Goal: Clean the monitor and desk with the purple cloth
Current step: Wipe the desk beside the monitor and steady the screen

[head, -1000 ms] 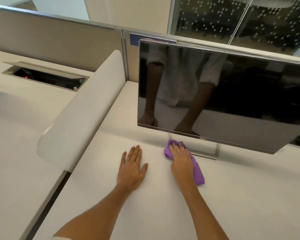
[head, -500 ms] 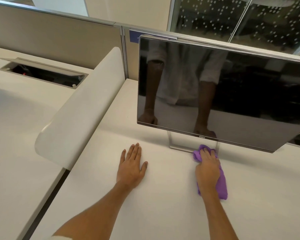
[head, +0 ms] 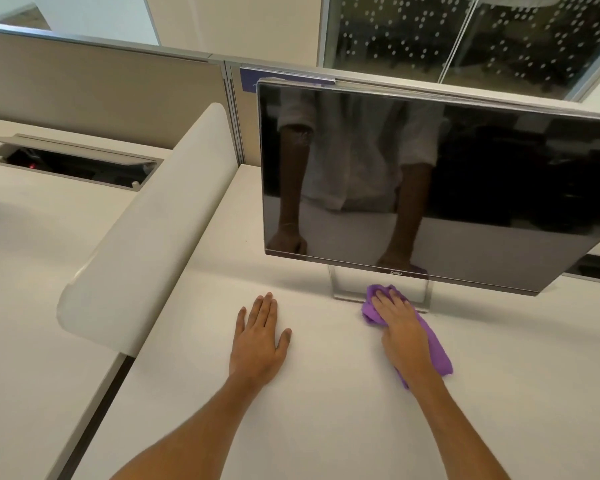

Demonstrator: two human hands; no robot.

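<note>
A dark, switched-off monitor (head: 465,174) stands on a silver stand (head: 340,285) at the back of the white desk (head: 326,410). The purple cloth (head: 437,351) lies flat on the desk at the foot of the stand, its front end touching the stand's base. My right hand (head: 400,330) presses down on the cloth with straight fingers. My left hand (head: 258,341) rests flat on the bare desk to the left, fingers spread, holding nothing.
A white curved divider (head: 146,237) separates this desk from the neighbouring desk (head: 32,271) on the left, which has an open cable hatch (head: 73,164). Beige partition panels (head: 101,91) run behind. The monitor's lower edge overhangs the desk just above my right hand.
My right hand slid the cloth to the right across the desk, then back slightly left to the stand's base. My left hand stayed in place.
</note>
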